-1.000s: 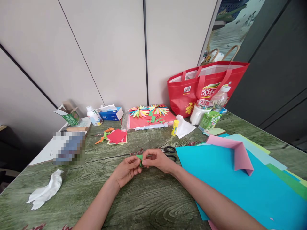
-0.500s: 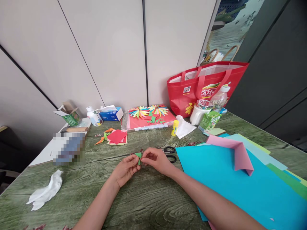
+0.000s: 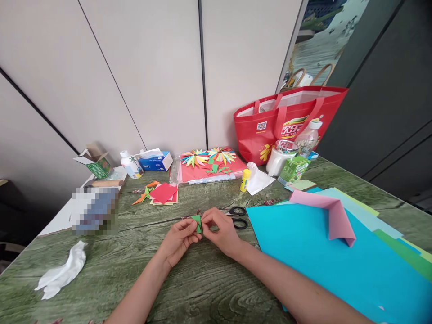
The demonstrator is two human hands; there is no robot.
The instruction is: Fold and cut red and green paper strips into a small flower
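Both my hands meet over the middle of the green wood-grain table (image 3: 202, 288). My left hand (image 3: 177, 240) and my right hand (image 3: 219, 229) pinch a small folded green paper piece (image 3: 196, 221) between their fingertips, just above the tabletop. Black scissors (image 3: 239, 217) lie right behind my right hand. A big turquoise paper sheet (image 3: 320, 256) lies to the right of my right forearm.
A folded pink sheet (image 3: 332, 213) lies on the turquoise one. Behind are a yellow glue stick (image 3: 245, 180), colourful paper stars (image 3: 209, 157), red paper squares (image 3: 164, 193), a tissue box (image 3: 155, 160), a red bag (image 3: 286, 119). A crumpled tissue (image 3: 62, 274) lies front left.
My fingers have worked the green piece, turning it slightly between the two hands. The hands have stayed in about the same place.
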